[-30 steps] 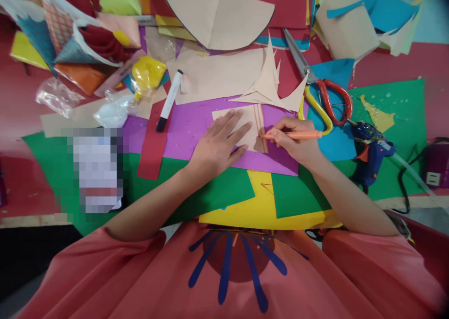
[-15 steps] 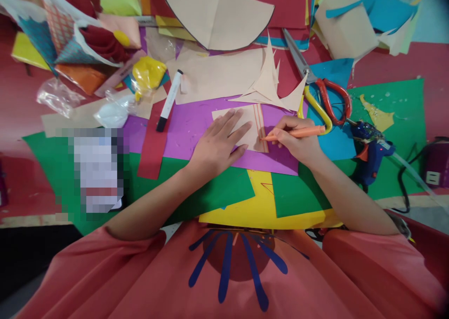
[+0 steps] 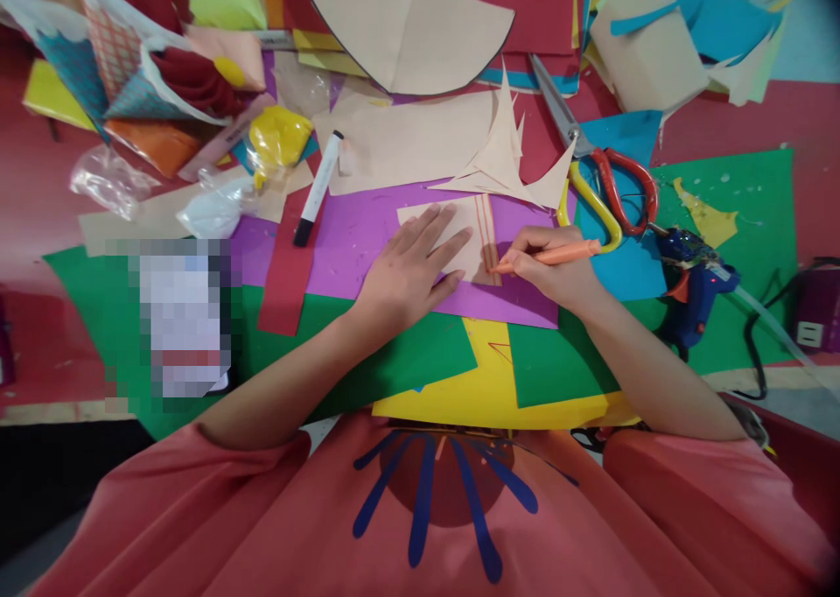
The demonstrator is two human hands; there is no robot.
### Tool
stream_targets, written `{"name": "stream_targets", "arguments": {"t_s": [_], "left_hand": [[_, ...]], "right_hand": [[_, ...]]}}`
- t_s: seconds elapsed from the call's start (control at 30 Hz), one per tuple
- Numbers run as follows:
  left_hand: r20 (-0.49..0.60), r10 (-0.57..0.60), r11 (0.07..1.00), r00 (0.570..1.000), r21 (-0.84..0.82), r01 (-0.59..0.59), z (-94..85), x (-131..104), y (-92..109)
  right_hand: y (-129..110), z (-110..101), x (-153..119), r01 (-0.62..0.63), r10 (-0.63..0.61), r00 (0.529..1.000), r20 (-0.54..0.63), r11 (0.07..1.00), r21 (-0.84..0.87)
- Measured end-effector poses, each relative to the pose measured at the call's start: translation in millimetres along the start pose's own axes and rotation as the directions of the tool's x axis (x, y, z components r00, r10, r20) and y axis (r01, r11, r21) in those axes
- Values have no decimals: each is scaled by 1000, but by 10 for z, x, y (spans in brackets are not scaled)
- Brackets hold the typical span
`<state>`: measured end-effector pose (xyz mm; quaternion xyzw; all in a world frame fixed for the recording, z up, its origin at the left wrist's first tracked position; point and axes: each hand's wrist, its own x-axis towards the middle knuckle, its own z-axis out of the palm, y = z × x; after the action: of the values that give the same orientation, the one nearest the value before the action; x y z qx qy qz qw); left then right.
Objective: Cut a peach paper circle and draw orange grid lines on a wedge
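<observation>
Fingers spread, my left hand (image 3: 410,269) lies flat on a small beige paper piece (image 3: 467,260), covering its left part. Orange lines run down the right edge of that piece. My right hand (image 3: 557,269) is closed around an orange marker (image 3: 570,252), its tip touching the paper near the lower end of the lines. Under the piece is a purple sheet (image 3: 341,269). Beyond the right hand rest large scissors (image 3: 570,133) with one red and one yellow handle. A white marker with black ends (image 3: 318,186) lies to the left.
At the right, a blue glue gun (image 3: 699,304) with a cable lies on green paper (image 3: 754,203). A blurred-out phone (image 3: 184,326) is at the left. Pointed beige scraps (image 3: 502,159), a large beige round sheet (image 3: 420,28) and bagged clay (image 3: 279,137) lie farther back.
My right hand has shifted slightly, with the orange marker's tip moving a little lower along the lined edge. My left hand stays in place on the paper.
</observation>
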<state>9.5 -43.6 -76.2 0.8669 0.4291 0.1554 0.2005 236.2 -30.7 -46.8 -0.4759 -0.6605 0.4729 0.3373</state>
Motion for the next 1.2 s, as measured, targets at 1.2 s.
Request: {"name": "stream_targets", "arguments": {"t_s": [1.2], "left_hand": [[-49,324,935,945,169,-312,-41,-17,139]], "right_hand": [[54,-15,46,-21,90,977,-194,943,333]]}}
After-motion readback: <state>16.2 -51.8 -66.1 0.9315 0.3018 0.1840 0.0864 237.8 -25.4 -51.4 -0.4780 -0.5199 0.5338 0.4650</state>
